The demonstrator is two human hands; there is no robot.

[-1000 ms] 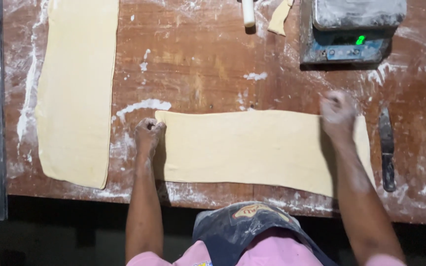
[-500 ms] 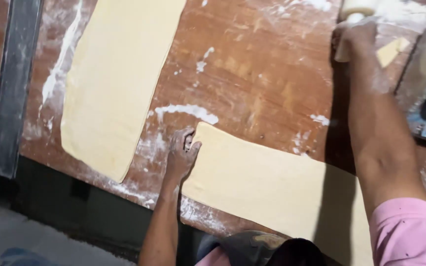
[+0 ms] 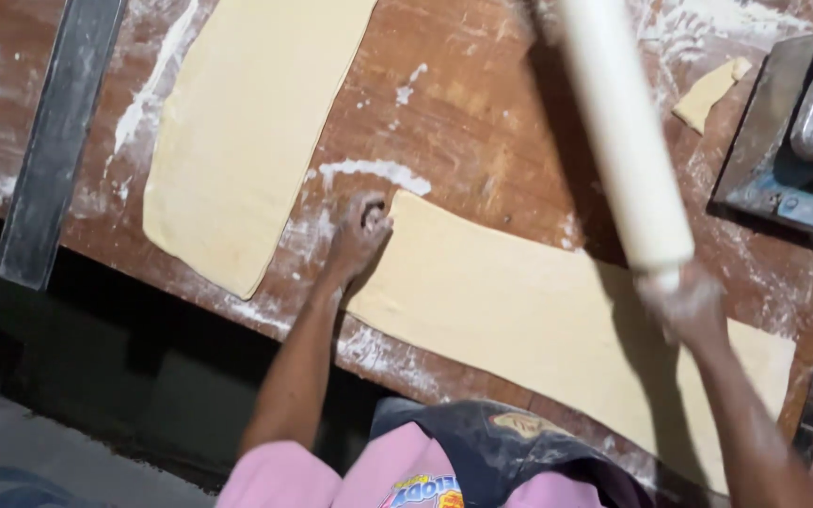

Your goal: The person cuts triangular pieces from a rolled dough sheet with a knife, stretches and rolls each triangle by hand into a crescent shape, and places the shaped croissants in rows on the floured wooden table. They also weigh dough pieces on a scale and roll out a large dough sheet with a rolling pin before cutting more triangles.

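The left hand [image 3: 358, 235] pressed, fingers curled, on the near corner of a long, smooth dough strip [image 3: 529, 310] lying on the floured wooden surface [image 3: 482, 141]. The right hand [image 3: 687, 306] gripped a pale rolling pin [image 3: 618, 122] (raised, tilted) above it. Bare wood separated a second dough sheet [image 3: 247, 132].

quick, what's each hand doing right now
Left hand: curled, pressing the end of the near dough sheet.
Right hand: closed on the rolling pin.
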